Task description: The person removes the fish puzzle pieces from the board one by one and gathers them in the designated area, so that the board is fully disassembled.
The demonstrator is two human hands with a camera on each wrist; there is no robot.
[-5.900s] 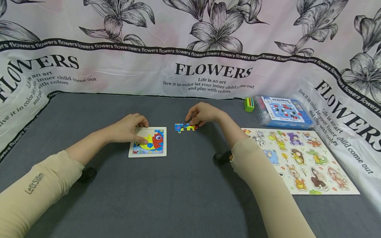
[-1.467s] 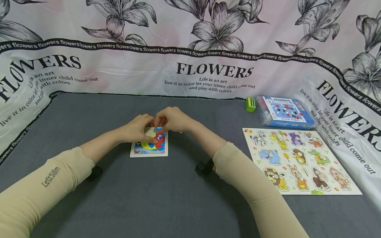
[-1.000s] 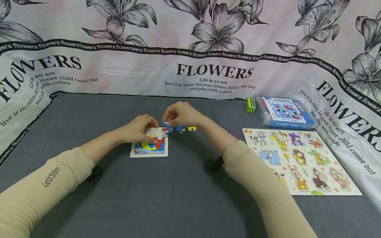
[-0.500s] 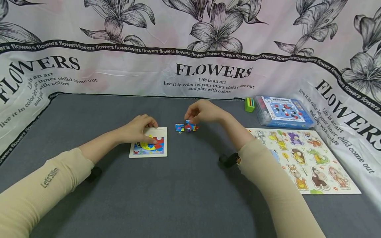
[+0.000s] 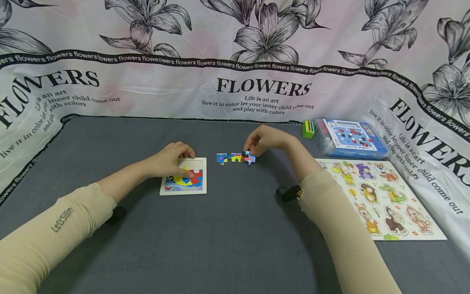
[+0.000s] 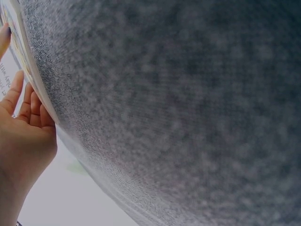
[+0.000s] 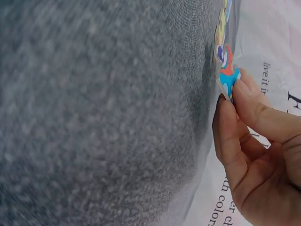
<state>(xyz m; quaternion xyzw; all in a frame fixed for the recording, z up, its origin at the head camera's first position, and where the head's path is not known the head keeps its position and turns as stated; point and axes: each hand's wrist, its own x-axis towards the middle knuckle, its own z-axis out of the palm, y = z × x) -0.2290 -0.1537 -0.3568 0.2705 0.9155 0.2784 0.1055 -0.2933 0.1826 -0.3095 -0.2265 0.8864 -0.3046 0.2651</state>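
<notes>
While gripping the puzzle point(image 5: 196, 164) with the left hand point(image 5: 170, 158), pinched a piece point(image 5: 250, 159) in the right hand point(image 5: 267, 139), right of other pieces point(image 5: 222, 157); apparently was sorting, next probably needed to match shapes.

Grey cloth point(image 5: 205, 237) bears a puzzle tray point(image 5: 204, 175), loose pieces point(image 5: 236, 157), animal board point(image 5: 382, 202), box point(image 5: 352, 139) and block point(image 5: 308, 129).

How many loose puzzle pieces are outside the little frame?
3: the left piece nearest the frame, the middle piece, and the right piece pinched by the right hand. Others may be hidden.
</notes>
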